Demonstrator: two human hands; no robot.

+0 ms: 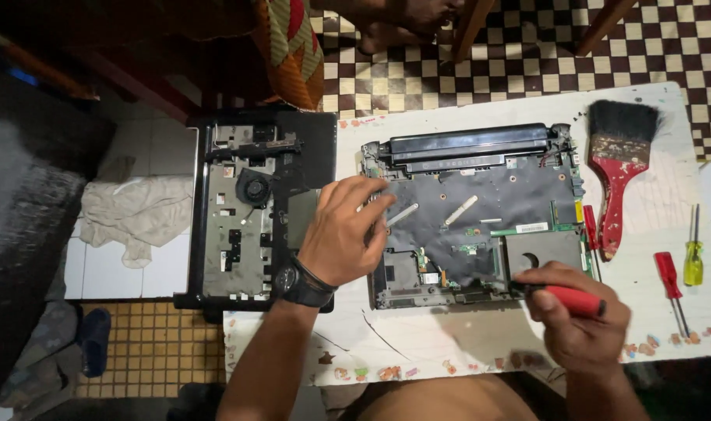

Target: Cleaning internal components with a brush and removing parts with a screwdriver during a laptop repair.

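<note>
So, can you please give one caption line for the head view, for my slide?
Left hand rests on an opened laptop; right hand holds a red screwdriver at its edge.

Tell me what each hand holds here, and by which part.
The right hand has its grip around the red handle of a screwdriver. The left hand holds nothing; it rests flat on the opened laptop base.

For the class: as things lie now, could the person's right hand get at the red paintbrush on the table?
Probably not at once: the right hand already grips a red-handled screwdriver. The paintbrush lies uncovered beside the laptop base, with nothing between.
</note>
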